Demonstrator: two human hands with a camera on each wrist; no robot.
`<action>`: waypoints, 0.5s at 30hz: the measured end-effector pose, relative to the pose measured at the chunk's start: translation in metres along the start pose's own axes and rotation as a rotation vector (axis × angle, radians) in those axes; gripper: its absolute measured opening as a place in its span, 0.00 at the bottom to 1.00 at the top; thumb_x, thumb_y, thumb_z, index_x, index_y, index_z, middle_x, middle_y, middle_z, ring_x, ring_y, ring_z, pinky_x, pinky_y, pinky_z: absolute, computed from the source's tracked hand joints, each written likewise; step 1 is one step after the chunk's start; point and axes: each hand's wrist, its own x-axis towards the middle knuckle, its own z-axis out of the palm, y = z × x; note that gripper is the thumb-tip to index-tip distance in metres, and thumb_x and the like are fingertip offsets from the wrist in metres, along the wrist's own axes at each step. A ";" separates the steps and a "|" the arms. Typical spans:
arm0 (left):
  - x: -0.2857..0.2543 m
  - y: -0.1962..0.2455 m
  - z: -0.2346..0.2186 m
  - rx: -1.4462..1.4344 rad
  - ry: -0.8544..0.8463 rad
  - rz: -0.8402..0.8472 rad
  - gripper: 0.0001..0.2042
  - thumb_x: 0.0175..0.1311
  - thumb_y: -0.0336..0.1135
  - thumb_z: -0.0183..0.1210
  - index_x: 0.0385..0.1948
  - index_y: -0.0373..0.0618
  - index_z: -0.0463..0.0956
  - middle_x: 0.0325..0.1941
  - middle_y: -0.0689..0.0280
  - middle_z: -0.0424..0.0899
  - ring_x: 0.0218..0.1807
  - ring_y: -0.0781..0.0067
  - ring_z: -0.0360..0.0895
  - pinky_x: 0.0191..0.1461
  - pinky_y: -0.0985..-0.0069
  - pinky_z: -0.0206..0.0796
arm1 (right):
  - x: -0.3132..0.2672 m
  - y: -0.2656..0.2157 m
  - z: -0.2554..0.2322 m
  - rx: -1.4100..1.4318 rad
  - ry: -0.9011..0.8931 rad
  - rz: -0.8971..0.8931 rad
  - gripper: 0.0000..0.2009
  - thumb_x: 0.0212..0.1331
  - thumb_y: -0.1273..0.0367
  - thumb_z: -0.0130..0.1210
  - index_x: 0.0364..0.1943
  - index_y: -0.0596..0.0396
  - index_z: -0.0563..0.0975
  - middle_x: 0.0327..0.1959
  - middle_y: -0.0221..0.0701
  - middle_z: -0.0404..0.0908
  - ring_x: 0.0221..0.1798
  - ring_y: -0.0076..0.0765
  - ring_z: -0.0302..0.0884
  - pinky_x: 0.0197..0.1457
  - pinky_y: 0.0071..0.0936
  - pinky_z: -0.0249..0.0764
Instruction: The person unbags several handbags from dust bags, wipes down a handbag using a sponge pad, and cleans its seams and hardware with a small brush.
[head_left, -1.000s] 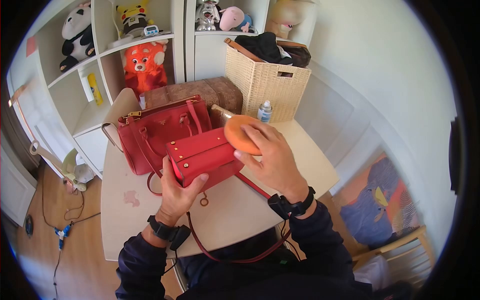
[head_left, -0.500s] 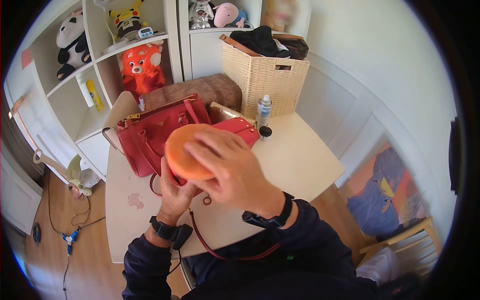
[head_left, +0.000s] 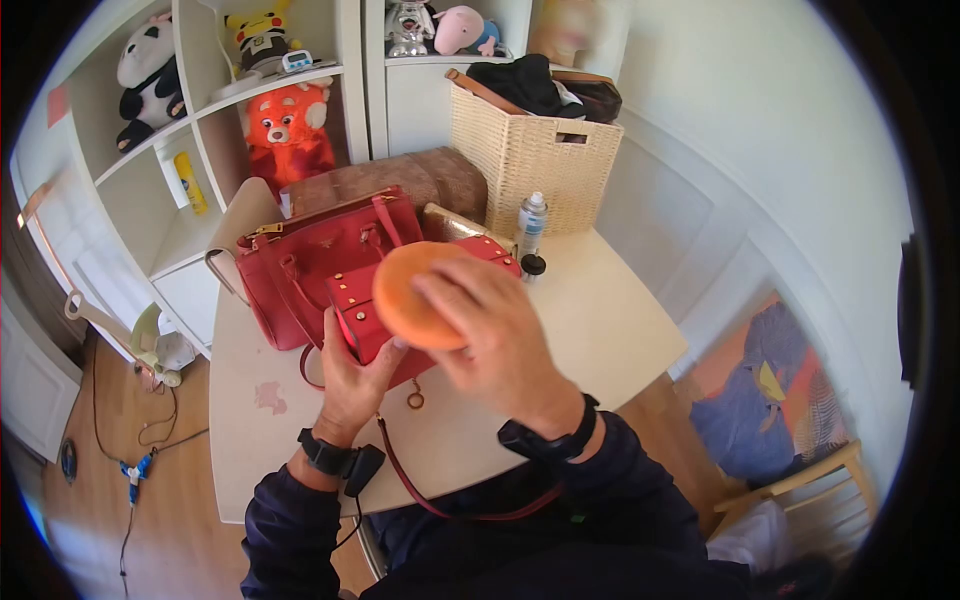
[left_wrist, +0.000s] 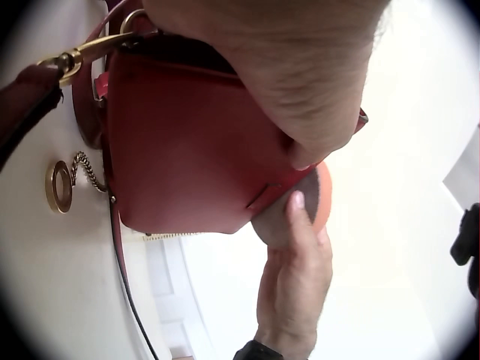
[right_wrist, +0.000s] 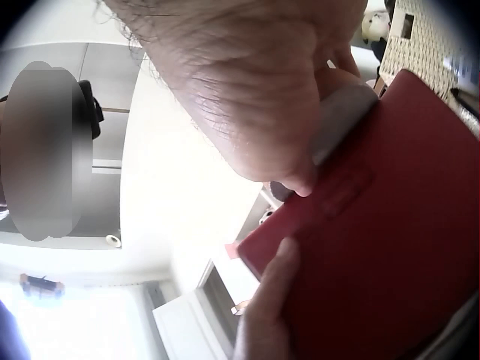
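My left hand (head_left: 350, 385) holds a small red handbag (head_left: 352, 288) tipped over, its gold-studded base facing up. In the right wrist view, the left thumb (right_wrist: 277, 281) lies along the red leather. My right hand (head_left: 505, 345) grips a round orange polishing pad (head_left: 393, 300) over the near part of that base. The pad's grey underside (left_wrist: 281, 219) faces the bag in the left wrist view. A gold ring on a chain (left_wrist: 60, 187) hangs from the bag, and a strap (head_left: 410, 475) trails toward the table's front edge.
A larger red handbag (head_left: 265, 295) stands just behind the small one. Farther back are a brown patterned case (head_left: 400, 185), a wicker basket (head_left: 530, 160) and a spray can (head_left: 532, 222) with a black-topped jar (head_left: 532, 267). Shelves with plush toys rise behind the table (head_left: 620, 320).
My right hand brought the orange pad from the bag's far right end toward the near left, then slightly back right. My left hand keeps its hold on the bag.
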 end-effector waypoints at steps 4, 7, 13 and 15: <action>-0.002 -0.016 -0.007 -0.061 0.012 -0.021 0.29 0.71 0.34 0.73 0.67 0.36 0.66 0.61 0.55 0.87 0.60 0.66 0.86 0.64 0.66 0.80 | 0.001 -0.026 0.011 0.065 0.028 -0.088 0.31 0.54 0.69 0.71 0.66 0.55 0.80 0.67 0.43 0.78 0.73 0.59 0.75 0.76 0.55 0.70; 0.002 -0.018 -0.008 -0.103 0.022 -0.067 0.30 0.71 0.35 0.72 0.69 0.38 0.66 0.60 0.54 0.87 0.60 0.67 0.86 0.63 0.66 0.80 | -0.002 -0.025 0.010 0.090 0.027 -0.113 0.31 0.54 0.69 0.71 0.66 0.55 0.80 0.67 0.44 0.78 0.73 0.58 0.74 0.77 0.55 0.69; 0.008 -0.003 -0.003 -0.189 0.065 -0.162 0.30 0.74 0.39 0.73 0.68 0.38 0.67 0.60 0.58 0.86 0.60 0.71 0.85 0.64 0.69 0.80 | -0.013 0.015 -0.009 -0.077 0.014 -0.008 0.30 0.55 0.71 0.71 0.66 0.54 0.80 0.68 0.43 0.78 0.72 0.59 0.76 0.75 0.53 0.71; 0.010 -0.005 -0.001 -0.207 0.074 -0.181 0.31 0.74 0.41 0.74 0.68 0.38 0.67 0.61 0.58 0.86 0.60 0.71 0.84 0.65 0.69 0.79 | -0.017 0.032 -0.009 -0.137 0.023 0.046 0.31 0.55 0.73 0.71 0.67 0.54 0.80 0.68 0.43 0.79 0.71 0.59 0.77 0.74 0.52 0.72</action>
